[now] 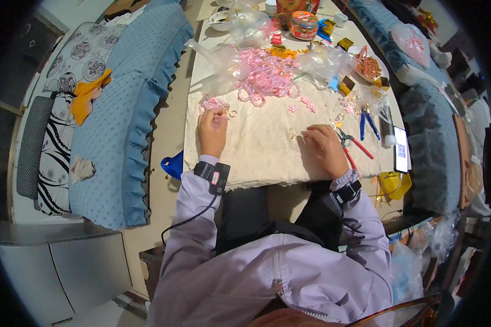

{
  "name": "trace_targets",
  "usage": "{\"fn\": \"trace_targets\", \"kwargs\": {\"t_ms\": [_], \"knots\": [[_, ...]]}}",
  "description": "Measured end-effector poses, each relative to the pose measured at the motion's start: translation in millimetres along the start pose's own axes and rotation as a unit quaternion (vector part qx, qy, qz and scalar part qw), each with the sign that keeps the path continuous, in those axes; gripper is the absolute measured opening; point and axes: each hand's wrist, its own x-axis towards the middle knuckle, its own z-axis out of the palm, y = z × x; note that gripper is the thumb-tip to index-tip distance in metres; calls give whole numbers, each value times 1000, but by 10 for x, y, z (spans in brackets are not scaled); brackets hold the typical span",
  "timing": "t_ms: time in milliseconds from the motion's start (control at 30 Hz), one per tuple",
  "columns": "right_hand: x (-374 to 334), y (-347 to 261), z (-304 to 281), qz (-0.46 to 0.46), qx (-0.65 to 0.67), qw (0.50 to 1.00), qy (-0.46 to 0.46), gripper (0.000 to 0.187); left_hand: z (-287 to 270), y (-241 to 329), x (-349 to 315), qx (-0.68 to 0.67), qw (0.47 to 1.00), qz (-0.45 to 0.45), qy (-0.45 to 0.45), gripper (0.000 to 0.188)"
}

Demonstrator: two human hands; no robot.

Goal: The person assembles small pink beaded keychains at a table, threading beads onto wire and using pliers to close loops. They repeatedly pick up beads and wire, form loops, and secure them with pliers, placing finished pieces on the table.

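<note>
My left hand [212, 133] lies at the left of the cream cloth-covered table [256, 147]. Its fingers are bent together over a small heap of pink beads [215, 103], and a few pinkish beads show at the fingertips. A ring-shaped bead piece [233, 114] lies beside them. On the right, my right hand [325, 148] rests low over the cloth, fingers loosely bent and apart, with nothing visible in it. Small gold-coloured bits [292, 134] lie just left of its fingertips. Farther back is a large pile of pink beaded bracelets [264, 73].
Red-handled pliers [360, 147] lie right of my right hand, near blue-handled pliers [369, 124] and a phone [401, 150]. Plastic bags [221, 65], a lidded jar [303, 25] and a basket of brown nuts or beans [369, 68] stand behind. Blue-covered sofas [114, 141] flank the table.
</note>
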Motion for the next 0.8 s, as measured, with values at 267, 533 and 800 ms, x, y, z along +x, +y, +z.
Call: {"fn": "trace_targets", "kwargs": {"t_ms": [267,533,800], "knots": [[85,-89,47,25,27,999,33,22,-405,250,148,-382,907,-180,-7,15],[-1,-103,-56,163,167,972,13,20,-358,657,-134,-442,847,-253,-153,13],[147,-575,6,265,447,852,-73,24,71,1120,-667,-461,813,-236,-268,13]]}}
